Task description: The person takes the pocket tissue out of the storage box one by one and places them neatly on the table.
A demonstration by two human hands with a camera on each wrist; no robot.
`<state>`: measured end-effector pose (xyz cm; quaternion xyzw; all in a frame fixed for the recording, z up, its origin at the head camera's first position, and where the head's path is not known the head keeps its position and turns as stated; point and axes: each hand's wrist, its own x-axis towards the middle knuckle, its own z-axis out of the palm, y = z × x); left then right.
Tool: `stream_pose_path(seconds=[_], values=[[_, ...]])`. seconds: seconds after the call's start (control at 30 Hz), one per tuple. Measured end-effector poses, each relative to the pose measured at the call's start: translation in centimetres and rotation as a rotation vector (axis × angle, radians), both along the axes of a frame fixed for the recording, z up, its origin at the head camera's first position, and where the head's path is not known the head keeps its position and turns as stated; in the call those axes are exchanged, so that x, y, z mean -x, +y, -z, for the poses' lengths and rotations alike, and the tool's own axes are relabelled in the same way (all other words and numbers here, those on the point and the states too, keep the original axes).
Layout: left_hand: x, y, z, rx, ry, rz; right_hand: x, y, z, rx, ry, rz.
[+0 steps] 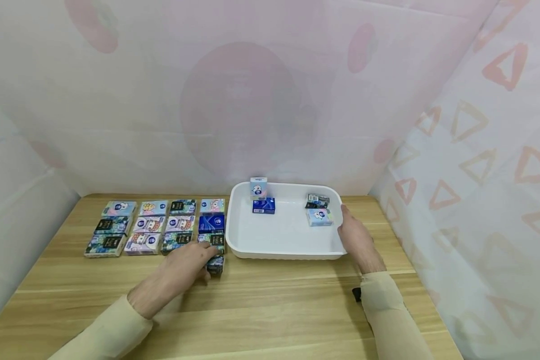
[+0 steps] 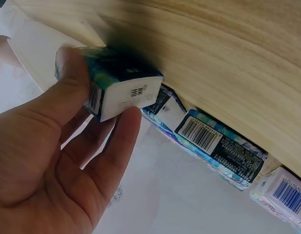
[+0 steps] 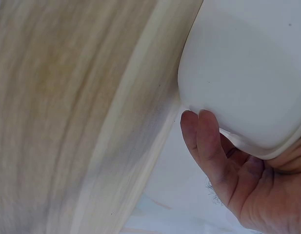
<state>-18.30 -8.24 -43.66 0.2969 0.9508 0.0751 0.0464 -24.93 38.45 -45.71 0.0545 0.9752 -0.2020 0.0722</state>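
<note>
My left hand (image 1: 186, 264) pinches a dark tissue pack (image 2: 123, 80) with a blue-green floral print, thumb on one side and fingers on the other. In the head view this pack lies at the near end of the rightmost column of packs, beside the tray's near left corner. On the right, my right hand (image 1: 356, 236) grips the right end of a white plastic tray (image 1: 279, 252). The right wrist view shows its fingertips (image 3: 207, 119) against the tray's outer wall, with the thumb hidden behind the rim.
Several tissue packs (image 1: 146, 224) lie in rows left of the tray. Inside the tray are a blue pack (image 1: 263, 205), a dark pack (image 1: 317, 201) and a pale pack (image 1: 319, 217). Another pale pack (image 1: 258, 188) leans at the back rim. Printed cloth walls enclose the wooden table (image 1: 270, 310).
</note>
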Motion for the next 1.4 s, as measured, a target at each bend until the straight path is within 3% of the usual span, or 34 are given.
stream_pose_path(seconds=[0.4, 0.63, 0.93, 1.1, 1.27, 1.4], values=[[0.0, -0.1, -0.7, -0.003, -0.042, 0.03, 0.0, -0.1, 0.1, 0.002, 0.007, 0.001], [0.2, -0.1, -0.6, 0.012, -0.022, 0.025, -0.1, -0.1, 0.0, 0.005, -0.006, 0.015], [0.3, -0.1, -0.9, 0.012, -0.069, 0.004, -0.1, -0.1, 0.0, 0.016, -0.013, 0.021], [0.6, 0.0, -0.9, 0.02, -0.046, -0.002, 0.0, 0.0, 0.1, 0.014, -0.007, 0.017], [0.7, 0.1, -0.7, 0.043, 0.004, 0.03, 0.0, -0.1, 0.2, 0.003, 0.016, 0.008], [0.7, 0.5, -1.2, 0.026, 0.04, 0.038, 0.0, -0.1, 0.1, 0.0, 0.025, 0.003]])
